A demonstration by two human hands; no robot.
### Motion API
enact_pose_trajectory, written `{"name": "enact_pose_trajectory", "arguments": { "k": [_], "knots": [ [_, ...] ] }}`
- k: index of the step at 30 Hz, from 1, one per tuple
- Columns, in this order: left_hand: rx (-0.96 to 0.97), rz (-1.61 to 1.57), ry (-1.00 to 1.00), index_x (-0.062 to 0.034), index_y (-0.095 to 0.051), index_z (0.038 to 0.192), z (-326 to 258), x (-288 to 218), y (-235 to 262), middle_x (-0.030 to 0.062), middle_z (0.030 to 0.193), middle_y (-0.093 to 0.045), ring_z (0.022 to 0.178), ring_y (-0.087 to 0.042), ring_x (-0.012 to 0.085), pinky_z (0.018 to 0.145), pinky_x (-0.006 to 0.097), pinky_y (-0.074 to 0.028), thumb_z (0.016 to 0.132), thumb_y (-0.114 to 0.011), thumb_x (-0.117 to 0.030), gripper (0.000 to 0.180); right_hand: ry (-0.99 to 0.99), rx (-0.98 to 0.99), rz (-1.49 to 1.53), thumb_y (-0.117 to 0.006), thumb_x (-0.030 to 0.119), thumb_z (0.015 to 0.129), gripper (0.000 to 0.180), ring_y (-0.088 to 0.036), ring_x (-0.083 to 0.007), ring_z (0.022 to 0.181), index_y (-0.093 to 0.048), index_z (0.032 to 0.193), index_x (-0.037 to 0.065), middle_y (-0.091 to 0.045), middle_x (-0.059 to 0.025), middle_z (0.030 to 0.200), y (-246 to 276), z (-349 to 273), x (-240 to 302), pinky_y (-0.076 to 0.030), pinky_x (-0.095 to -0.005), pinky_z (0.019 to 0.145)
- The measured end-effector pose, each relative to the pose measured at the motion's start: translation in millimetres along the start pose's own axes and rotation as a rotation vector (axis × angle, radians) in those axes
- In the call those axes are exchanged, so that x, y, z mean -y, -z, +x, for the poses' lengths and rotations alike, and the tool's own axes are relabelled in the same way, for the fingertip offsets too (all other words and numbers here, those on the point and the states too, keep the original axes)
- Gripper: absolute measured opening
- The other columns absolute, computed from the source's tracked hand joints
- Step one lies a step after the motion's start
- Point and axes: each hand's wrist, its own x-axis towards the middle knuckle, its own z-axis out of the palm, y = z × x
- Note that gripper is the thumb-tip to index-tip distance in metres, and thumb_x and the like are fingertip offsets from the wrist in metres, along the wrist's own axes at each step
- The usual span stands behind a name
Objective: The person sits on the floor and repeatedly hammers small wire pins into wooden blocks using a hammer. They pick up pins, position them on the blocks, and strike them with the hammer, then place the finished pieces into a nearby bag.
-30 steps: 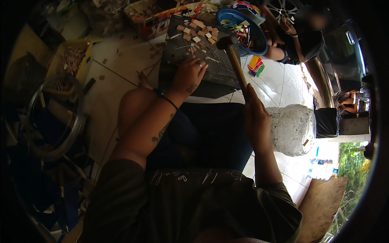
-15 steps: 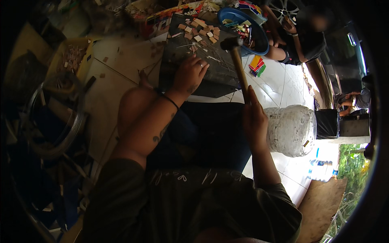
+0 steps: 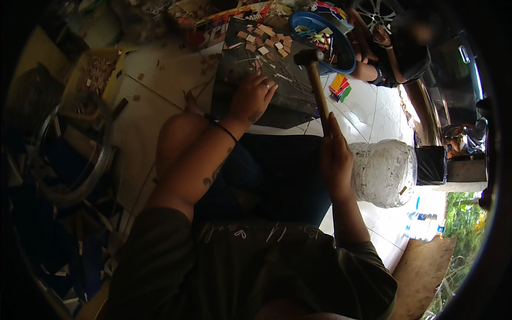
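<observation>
The white tiled floor [image 3: 160, 90] fills the upper half of the view, its straight joints bending toward the rim. At the left edge lies a coil of metal hoop or wire [image 3: 69, 160] among dark clutter. A dark board [image 3: 277, 106] rests on the floor in front of the person's knees and serves as the surface for the work. Beside the right knee stands a whitish, ribbed plastic jug [image 3: 386, 173] on its side or squat; which, cannot be told. Above the board's far right corner sits a blue bowl [image 3: 346, 53] holding coloured scraps, and another person [image 3: 397, 53] sits just beyond it. At the far left a yellowish box [image 3: 114, 80] holds small pale pieces.

The left hand [image 3: 253, 98] lies on the board, palm down, fingers spread flat and gripping nothing that shows, a dark band around the wrist. The right hand [image 3: 333, 157] is wrapped tight around the lower end of a hammer [image 3: 314, 80], whose wooden handle rises to a dark head hanging over the board's far edge, near the bowl. Small wooden chips [image 3: 264, 42] lie scattered across the far part of the board, just beyond the left fingertips.
</observation>
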Motion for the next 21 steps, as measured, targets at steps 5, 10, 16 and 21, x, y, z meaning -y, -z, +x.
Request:
{"name": "enact_pose_trajectory", "arguments": {
  "k": [5, 10, 16, 21],
  "knots": [
    [0.007, 0.003, -0.015, -0.0007, -0.065, 0.087, 0, 2, 0, 0.0121, 0.079, -0.063, 0.082, -0.062, 0.0309, 0.095, 0.041, -0.048, 0.089, -0.061, -0.012, 0.012, -0.123, 0.142, -0.018, -0.048, 0.005, 0.096, 0.045, -0.066, -0.034, 0.101, -0.046, 0.14, 0.015, -0.065, -0.0193, 0.114, 2, 3, -11, -0.052, -0.0411, 0.084],
    [0.035, -0.035, 0.048, -0.0022, -0.066, 0.087, 6, -5, 12, 0.0112, 0.081, -0.063, 0.08, -0.061, 0.0298, 0.078, 0.04, -0.05, 0.086, -0.063, -0.011, 0.01, -0.085, -0.076, -0.096, -0.051, 0.011, 0.095, 0.042, -0.066, -0.0344, 0.091, -0.05, 0.137, 0.015, -0.063, -0.0177, 0.11, -13, 40, -55, -0.052, -0.0405, 0.077],
    [0.011, -0.136, 0.309, -0.0043, -0.07, 0.096, 21, 27, 89, 0.0089, 0.087, -0.069, 0.083, -0.066, 0.0189, 0.072, 0.032, -0.051, 0.09, -0.065, -0.016, 0.015, -0.176, -0.039, -0.437, -0.054, 0.018, 0.092, 0.037, -0.064, -0.0357, 0.088, -0.056, 0.128, 0.02, -0.06, -0.0144, 0.1, -42, 75, -96, -0.052, -0.0465, 0.072],
    [-0.139, 0.279, 0.503, -0.0021, -0.069, 0.101, -7, 138, 239, 0.0128, 0.092, -0.07, 0.083, -0.067, 0.0216, 0.077, 0.032, -0.052, 0.089, -0.064, -0.021, 0.023, 0.054, -0.157, -0.496, -0.065, 0.019, 0.084, 0.035, -0.058, -0.0329, 0.103, -0.062, 0.118, 0.014, -0.06, -0.0115, 0.107, -51, 87, -93, -0.046, -0.045, 0.088]
  ]
}}
